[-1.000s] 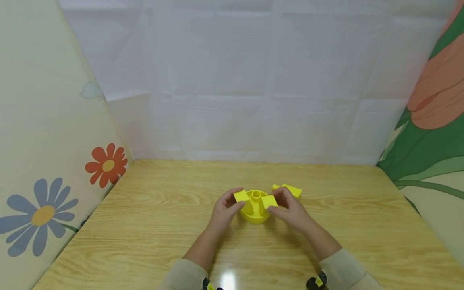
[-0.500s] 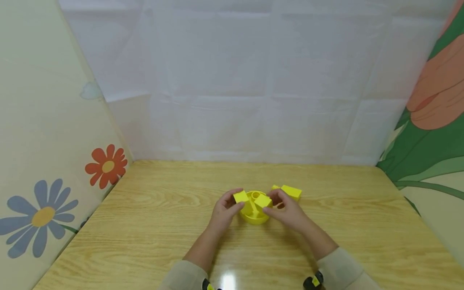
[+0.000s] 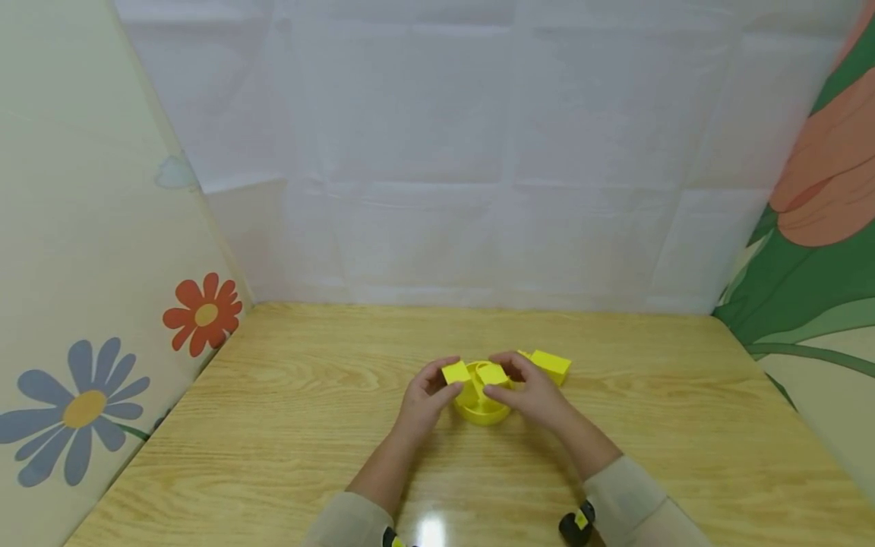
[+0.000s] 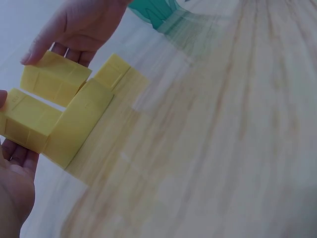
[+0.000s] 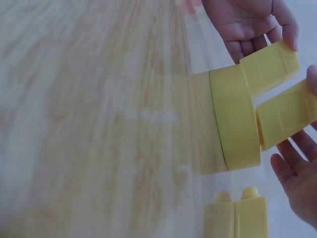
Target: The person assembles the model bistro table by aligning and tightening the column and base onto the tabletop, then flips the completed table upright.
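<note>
Desk (image 3: 287,425): smooth wood-grain top, glossy, faintly mirroring the round base (image 5: 235,119). That round base and blocks (image 5: 270,67): smooth plastic, low sheen. Sheet (image 3: 410,152) along desk's back edge: matt, creased; cloth or paper, cannot tell. Sleeves (image 3: 354,520): matt cloth.

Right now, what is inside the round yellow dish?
Near the front, part of the interior of the dish shows. The left block, pinched by the left hand, and the right block, pinched by the right hand, cover much else; how far either reaches inside is hidden.
</note>
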The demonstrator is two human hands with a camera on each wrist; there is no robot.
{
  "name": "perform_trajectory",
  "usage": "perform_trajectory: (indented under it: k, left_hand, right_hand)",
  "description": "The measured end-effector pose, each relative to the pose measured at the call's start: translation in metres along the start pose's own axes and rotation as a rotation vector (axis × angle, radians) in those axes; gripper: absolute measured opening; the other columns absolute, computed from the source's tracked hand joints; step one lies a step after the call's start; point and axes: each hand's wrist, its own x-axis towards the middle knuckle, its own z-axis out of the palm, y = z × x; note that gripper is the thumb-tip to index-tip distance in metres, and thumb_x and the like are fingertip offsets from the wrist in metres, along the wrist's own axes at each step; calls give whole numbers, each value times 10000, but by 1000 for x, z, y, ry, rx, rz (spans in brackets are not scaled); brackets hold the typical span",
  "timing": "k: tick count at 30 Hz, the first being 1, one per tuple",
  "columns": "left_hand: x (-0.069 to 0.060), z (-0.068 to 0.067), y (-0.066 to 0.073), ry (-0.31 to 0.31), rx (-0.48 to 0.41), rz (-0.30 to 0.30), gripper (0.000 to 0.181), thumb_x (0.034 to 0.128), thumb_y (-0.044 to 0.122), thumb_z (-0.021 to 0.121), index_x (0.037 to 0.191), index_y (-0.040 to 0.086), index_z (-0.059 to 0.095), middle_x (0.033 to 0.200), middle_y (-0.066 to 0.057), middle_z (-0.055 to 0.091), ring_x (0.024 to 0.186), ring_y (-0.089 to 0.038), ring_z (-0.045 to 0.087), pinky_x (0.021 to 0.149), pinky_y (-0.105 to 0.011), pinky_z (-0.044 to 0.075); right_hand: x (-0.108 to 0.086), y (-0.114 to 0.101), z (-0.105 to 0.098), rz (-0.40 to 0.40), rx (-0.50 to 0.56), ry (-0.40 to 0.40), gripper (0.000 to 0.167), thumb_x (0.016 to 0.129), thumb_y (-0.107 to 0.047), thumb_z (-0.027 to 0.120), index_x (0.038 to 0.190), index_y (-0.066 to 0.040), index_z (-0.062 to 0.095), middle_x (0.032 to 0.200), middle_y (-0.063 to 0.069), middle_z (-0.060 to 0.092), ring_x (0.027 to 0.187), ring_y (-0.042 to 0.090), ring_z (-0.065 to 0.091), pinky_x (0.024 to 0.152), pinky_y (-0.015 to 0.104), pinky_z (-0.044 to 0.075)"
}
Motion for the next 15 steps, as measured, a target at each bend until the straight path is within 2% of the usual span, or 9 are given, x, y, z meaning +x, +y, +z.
perform_trajectory:
  k: [5, 9, 12, 15]
  left_hand:
    - [0, 0, 0, 7, 16, -9, 448, 903, 13, 620, 1336, -48, 524, 1355, -212, 553, 1161, -162, 564, 932, -160, 482]
    - [0, 1, 0, 13, 24, -8, 439, 900, 15, 626, 1328, -33, 538, 1357, -207, 556, 1192, -199, 558, 942, -163, 475]
    - [0, 1, 0, 16, 29, -5, 433, 899, 8, 626, 1323, -28, 545, 1356, -209, 558, 1197, -206, 557, 944, -162, 473]
    - [0, 1, 0, 19, 34, -3, 426, 900, 4, 627, 1318, -26, 552, 1351, -210, 562, 1179, -184, 562, 938, -157, 475]
  right_hand:
    - [1, 0, -2, 35, 18, 25, 462, 879, -305, 739, 1292, -152, 602, 1294, 66, 621, 1207, 272, 555, 1051, 495, 454]
    - [0, 3, -5, -42, 19, 14, 416, 917, -188, 680, 1309, -81, 590, 1234, 119, 640, 1153, 283, 580, 1013, 467, 480]
    - [1, 6, -7, -89, 0, 19, 385, 918, -149, 661, 1286, -55, 592, 1148, 137, 642, 1063, 260, 592, 922, 391, 510]
    - [2, 6, -8, -75, -13, 22, 403, 913, -184, 682, 1294, -91, 585, 1113, 111, 623, 982, 211, 567, 824, 307, 492]
